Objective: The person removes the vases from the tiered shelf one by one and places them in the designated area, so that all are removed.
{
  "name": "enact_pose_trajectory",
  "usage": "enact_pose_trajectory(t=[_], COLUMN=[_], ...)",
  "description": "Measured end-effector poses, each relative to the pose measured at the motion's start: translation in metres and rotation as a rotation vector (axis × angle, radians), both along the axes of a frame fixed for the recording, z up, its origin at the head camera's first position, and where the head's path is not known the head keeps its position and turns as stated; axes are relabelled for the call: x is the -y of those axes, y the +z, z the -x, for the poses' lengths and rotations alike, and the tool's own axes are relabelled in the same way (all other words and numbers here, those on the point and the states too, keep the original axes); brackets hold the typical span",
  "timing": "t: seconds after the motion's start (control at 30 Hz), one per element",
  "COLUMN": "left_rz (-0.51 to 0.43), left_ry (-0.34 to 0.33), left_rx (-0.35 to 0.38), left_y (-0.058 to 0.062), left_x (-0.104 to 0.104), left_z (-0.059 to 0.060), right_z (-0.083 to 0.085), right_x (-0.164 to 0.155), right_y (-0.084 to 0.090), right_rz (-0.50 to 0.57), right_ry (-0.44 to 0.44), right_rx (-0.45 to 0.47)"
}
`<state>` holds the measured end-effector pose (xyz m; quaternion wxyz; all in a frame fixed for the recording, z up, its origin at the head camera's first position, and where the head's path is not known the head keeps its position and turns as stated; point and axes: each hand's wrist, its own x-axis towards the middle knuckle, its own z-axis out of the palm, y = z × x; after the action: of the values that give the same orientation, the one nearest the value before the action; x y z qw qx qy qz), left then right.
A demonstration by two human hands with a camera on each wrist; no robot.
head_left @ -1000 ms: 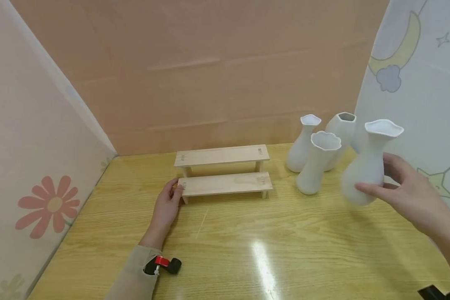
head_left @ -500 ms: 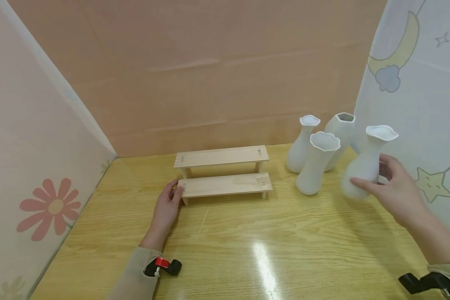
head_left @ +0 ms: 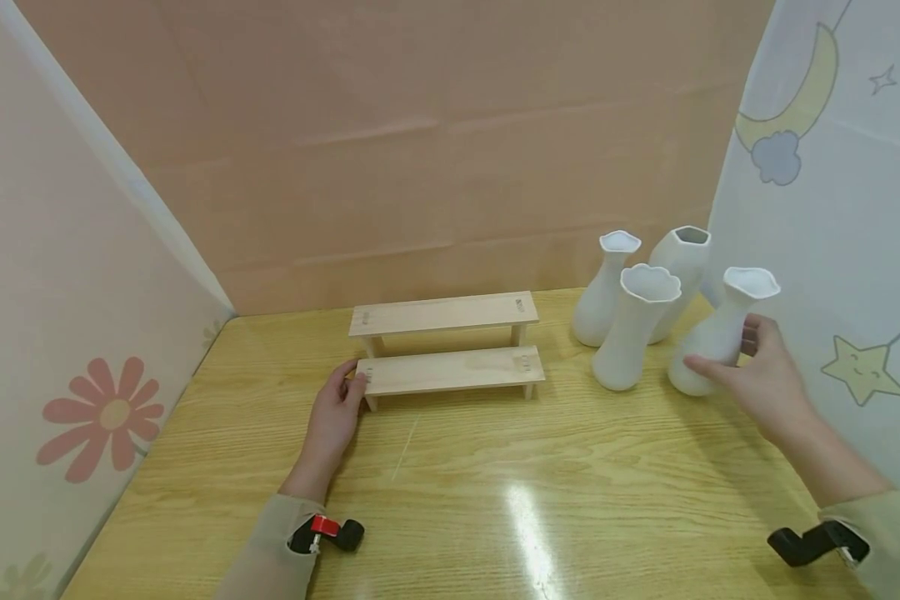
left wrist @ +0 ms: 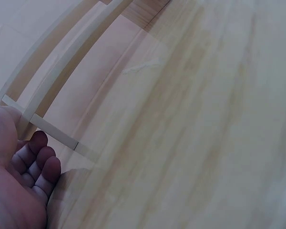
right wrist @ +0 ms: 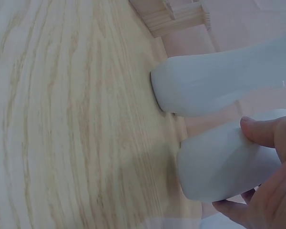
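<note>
My right hand (head_left: 765, 379) grips the round belly of a white vase (head_left: 708, 346) with a wavy, flared rim, thumb in front and fingers behind. In the right wrist view the base of this held vase (right wrist: 219, 162) is right at the tabletop, beside a second vase (right wrist: 205, 81). My left hand (head_left: 337, 404) holds the left end of the front tier of a pale wooden two-step stand (head_left: 450, 371), thumb on the top board. In the left wrist view the other fingers (left wrist: 50, 169) curl by the stand's end.
Close to the held vase stand a scalloped-rim vase (head_left: 633, 333), a narrow-necked vase (head_left: 603, 300) and a faceted vase (head_left: 678, 258), all white. Behind the wooden table (head_left: 495, 467) rises a plain backdrop (head_left: 435, 150); printed panels flank both sides.
My right hand has lowered the vase and brought it left, nearer the other vases, down to the table. My left hand has stayed at the stand.
</note>
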<state>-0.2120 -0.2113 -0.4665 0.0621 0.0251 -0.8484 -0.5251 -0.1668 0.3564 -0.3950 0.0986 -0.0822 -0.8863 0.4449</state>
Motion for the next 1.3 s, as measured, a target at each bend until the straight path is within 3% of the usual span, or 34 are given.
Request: enact_pose_trajectory(t=[0.5, 1.03, 1.17, 1.3], left_rz=[-0.014, 0.004, 0.002, -0.004], left_ry=[-0.011, -0.007, -0.002, -0.016], left_rx=[-0.014, -0.001, 0.012, 0.036], left_y=[-0.001, -0.001, 0.0, 0.004], left_x=[-0.001, 0.001, -0.001, -0.001], left_z=[0.002, 0.002, 0.003, 0.002], right_z=[0.005, 0.007, 0.003, -0.002], right_x=[0.005, 0.005, 0.004, 0.008], right_y=[-0.012, -0.015, -0.012, -0.003], right_rz=[0.02, -0.004, -0.021, -0.094], right_ry=[-0.015, 0.043, 0.066, 0.065], right_rx=[-0.02, -0.003, -0.06, -0.207])
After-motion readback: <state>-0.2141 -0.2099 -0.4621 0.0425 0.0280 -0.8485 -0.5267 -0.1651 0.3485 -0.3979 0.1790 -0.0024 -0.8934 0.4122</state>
